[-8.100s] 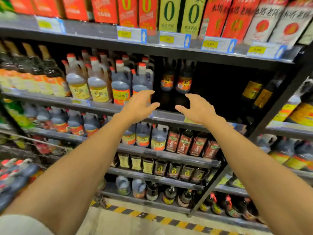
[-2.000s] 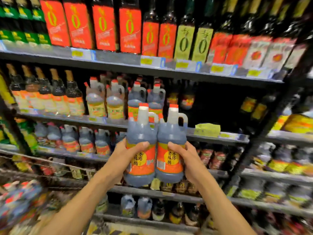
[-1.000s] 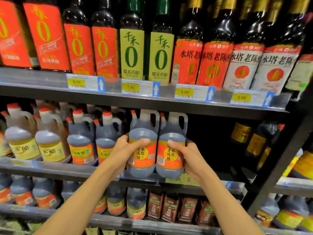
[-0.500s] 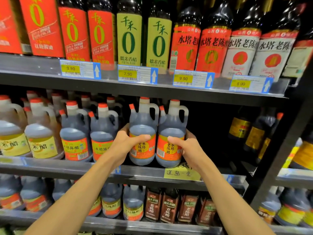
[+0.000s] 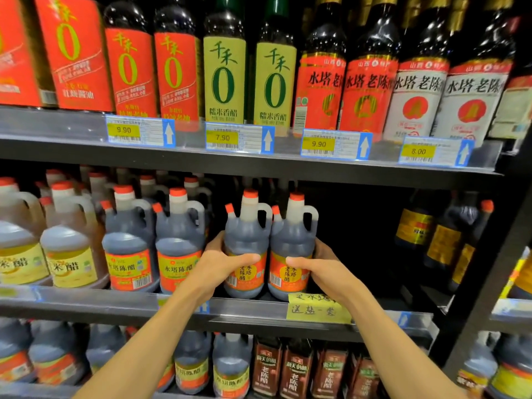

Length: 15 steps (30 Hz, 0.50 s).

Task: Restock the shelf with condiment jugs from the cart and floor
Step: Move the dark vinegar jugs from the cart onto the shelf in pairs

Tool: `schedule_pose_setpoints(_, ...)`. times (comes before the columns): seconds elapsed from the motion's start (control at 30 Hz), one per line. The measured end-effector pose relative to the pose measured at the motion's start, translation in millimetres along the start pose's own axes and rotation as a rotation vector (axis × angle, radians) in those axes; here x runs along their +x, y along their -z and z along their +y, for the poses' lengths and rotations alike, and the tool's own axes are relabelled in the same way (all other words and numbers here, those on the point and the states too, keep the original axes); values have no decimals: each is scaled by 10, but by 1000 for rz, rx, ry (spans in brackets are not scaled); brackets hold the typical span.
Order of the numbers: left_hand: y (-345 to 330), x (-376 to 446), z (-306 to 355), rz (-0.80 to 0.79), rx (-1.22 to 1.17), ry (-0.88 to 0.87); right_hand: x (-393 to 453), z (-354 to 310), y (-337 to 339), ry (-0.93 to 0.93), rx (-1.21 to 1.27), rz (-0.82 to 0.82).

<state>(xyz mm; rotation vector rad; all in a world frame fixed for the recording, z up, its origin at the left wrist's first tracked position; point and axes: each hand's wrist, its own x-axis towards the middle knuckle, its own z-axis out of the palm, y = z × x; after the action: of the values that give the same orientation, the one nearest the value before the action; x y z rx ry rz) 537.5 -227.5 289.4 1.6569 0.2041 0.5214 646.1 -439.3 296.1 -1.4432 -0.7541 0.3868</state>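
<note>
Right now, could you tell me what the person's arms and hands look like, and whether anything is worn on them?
Both forearms are bare as far as the frame shows: no sleeves in view. The left hand and the right hand wear no gloves, and no watch, bracelet or ring shows on the visible sides. Fingernails look short and unpainted.

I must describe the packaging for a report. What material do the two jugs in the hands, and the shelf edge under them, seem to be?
The two jugs look like translucent plastic: the dark liquid shows through, the handles are moulded in one piece, and the caps are orange. The shelf edge looks like grey painted metal with a dull sheen, though I cannot be certain.
</note>
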Motion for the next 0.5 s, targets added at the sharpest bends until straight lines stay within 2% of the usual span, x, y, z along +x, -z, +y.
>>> schedule_pose_setpoints(0.23, 30, 19, 51, -43, 81, 50, 72, 41, 88, -79, -21, -69)
schedule_pose_setpoints(0.33, 45, -51, 74, -55, 166, 119, 31, 14, 90, -147, -129, -49)
schedule_pose_setpoints(0.4, 26, -125, 41, 22, 315, 110, -72, -73, 36, -164, -352, 30)
schedule_pose_setpoints(0.5, -85, -270, -3, 201, 582, 18, -263, -104, -93, -117, -941, 277)
